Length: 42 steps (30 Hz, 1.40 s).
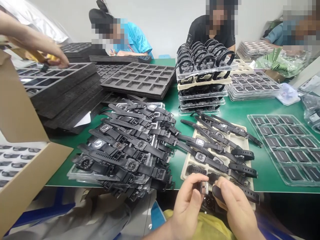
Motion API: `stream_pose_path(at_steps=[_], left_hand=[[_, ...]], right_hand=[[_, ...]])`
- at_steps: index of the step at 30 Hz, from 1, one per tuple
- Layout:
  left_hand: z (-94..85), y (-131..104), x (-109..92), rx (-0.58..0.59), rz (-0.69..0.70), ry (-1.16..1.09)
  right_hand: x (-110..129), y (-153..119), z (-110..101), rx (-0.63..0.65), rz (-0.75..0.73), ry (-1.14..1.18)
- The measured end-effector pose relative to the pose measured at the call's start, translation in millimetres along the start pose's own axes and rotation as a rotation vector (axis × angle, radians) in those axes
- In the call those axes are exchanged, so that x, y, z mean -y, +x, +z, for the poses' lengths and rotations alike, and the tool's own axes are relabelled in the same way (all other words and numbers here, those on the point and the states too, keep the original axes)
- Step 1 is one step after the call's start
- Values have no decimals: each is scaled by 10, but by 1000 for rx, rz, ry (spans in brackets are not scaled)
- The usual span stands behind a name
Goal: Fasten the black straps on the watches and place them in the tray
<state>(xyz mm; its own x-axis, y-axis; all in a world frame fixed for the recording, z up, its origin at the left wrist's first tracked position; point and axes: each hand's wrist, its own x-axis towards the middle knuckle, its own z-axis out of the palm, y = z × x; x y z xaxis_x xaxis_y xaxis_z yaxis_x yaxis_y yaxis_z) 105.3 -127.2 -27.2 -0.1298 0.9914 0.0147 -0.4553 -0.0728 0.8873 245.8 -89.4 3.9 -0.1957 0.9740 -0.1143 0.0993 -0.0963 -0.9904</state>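
The left hand (186,203) pinches the metal buckle end of a black watch (209,202), and the right hand (236,205) grips its other strap end between thumb and fingers. The watch hangs between them at the near edge of the table, over a yellow cloth (212,228).

Just beyond, a beige tray (188,160) rests on the green tabletop (265,175), with more black watches laid slantwise across it. To its left sprawls a deep heap of watches (132,163) on clear plastic trays; to its right lies a clear tray (268,151) of dark rectangular pieces.

Farther off stand stacked trays (203,95) of looped watches, and left of them, black foam trays (138,80). A cardboard box (22,110) fills the near left, and a co-worker's hand (50,50) reaches over a tall foam stack (70,93).

Across the table sit people in a bright blue shirt (137,38) and a black shirt (197,30), before a pale wall (165,30).
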Motion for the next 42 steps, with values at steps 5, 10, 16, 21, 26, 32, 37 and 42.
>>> stream_pose_path(at_steps=[5,10,16,21,26,32,37,42], left_hand=[[62,25,-87,103,30,-32],[132,61,-143,170,50,-18],[112,55,-101,43,158,76],[75,107,-133,45,196,140],[68,135,-135,65,59,71],[69,111,-75,42,41,-5],[92,116,-73,33,-27,-39],[106,102,-54,45,-36,-70]], right_hand=[[-196,-137,45,-158,169,14],[-240,-187,64,-210,172,84],[-55,-43,117,-23,-20,65],[3,-43,215,-68,-29,163],[5,-21,217,-167,-72,191],[-69,-39,273,-135,-100,148],[-142,-76,298,-217,-269,91],[-156,-101,314,-203,-291,19]])
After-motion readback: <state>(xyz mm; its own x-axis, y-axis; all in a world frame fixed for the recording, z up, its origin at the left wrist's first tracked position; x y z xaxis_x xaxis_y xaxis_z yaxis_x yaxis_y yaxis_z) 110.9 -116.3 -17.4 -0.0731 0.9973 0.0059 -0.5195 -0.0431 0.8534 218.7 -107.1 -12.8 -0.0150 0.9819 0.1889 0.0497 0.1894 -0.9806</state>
